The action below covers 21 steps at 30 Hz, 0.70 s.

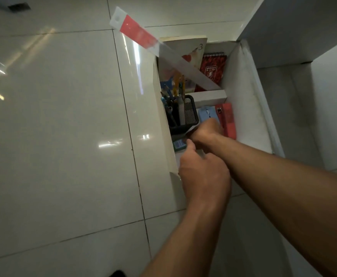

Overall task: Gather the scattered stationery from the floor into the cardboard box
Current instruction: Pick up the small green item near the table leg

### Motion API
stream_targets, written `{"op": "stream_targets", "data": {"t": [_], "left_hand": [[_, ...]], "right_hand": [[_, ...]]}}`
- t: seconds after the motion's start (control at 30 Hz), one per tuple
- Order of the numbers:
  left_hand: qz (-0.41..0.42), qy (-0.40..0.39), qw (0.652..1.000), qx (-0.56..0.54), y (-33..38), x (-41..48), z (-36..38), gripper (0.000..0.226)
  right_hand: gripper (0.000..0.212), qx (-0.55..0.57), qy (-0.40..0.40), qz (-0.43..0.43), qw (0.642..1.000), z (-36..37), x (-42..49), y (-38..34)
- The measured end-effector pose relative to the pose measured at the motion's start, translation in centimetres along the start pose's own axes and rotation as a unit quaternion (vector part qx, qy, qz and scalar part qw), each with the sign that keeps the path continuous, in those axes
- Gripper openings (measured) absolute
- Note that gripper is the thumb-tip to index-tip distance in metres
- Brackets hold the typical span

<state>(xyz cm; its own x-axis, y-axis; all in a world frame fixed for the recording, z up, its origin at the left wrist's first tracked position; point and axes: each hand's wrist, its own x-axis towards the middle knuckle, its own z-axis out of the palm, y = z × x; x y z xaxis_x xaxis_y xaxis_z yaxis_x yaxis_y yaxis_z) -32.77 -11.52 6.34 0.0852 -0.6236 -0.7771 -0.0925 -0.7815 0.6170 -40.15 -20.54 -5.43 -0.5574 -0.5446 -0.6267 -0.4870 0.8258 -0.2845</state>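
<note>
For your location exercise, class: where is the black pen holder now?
Head view: the pen holder stands inside the cardboard box by its left wall, just beyond the right hand.

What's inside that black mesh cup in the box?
Pens and pencils stand in the black mesh cup, several poking above its rim. Their lower ends and the cup's bottom cannot be seen: the cup's own walls cover them.

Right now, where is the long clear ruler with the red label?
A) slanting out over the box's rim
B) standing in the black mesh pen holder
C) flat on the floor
A: the clear ruler slants up from inside the cardboard box, labelled end beyond its rim.
</note>
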Motion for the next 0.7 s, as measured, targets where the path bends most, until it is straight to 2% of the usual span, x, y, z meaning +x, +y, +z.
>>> {"op": "stream_targets", "data": {"t": [0.13,0.3,0.37,0.43,0.47,0.53,0.6,0.67,0.7], "left_hand": [[0.039,0.017,0.999,-0.008,-0.2,0.2,-0.8,0.054],[0.030,0.026,0.999,-0.012,-0.2,0.2,-1.8,0.047],[0.030,0.038,0.999,-0.001,-0.1,0.4,-2.1,0.044],[0.029,0.030,0.999,0.018,0.0,0.7,-2.2,0.047],[0.034,0.015,0.999,0.037,0.1,0.9,-2.1,0.052],[0.049,-0.012,0.995,0.083,0.6,1.3,-1.8,0.059],[0.088,-0.031,0.982,0.161,1.2,1.9,-1.4,0.047],[0.134,-0.045,0.964,0.225,1.3,2.3,-1.2,0.034],[0.140,-0.056,0.960,0.236,1.2,2.6,-1.0,0.039]], "right_hand": [[0.020,-0.016,0.003,-0.029,0.999,0.2,-0.3,-0.2],[0.014,-0.048,0.000,-0.079,0.996,0.2,-1.4,-0.1],[0.006,-0.063,-0.005,-0.096,0.993,0.2,-1.7,0.1],[0.021,-0.080,-0.016,-0.108,0.991,-0.1,-2.1,0.2],[0.029,-0.090,-0.032,-0.107,0.990,-0.2,-2.3,0.3],[0.024,-0.089,-0.046,-0.112,0.989,-0.7,-2.4,0.6],[0.009,-0.076,-0.044,-0.123,0.989,-1.2,-2.4,1.1],[0.013,-0.069,-0.042,-0.131,0.988,-1.9,-2.5,1.5],[0.015,-0.066,-0.046,-0.137,0.987,-2.3,-2.6,1.6]]}}
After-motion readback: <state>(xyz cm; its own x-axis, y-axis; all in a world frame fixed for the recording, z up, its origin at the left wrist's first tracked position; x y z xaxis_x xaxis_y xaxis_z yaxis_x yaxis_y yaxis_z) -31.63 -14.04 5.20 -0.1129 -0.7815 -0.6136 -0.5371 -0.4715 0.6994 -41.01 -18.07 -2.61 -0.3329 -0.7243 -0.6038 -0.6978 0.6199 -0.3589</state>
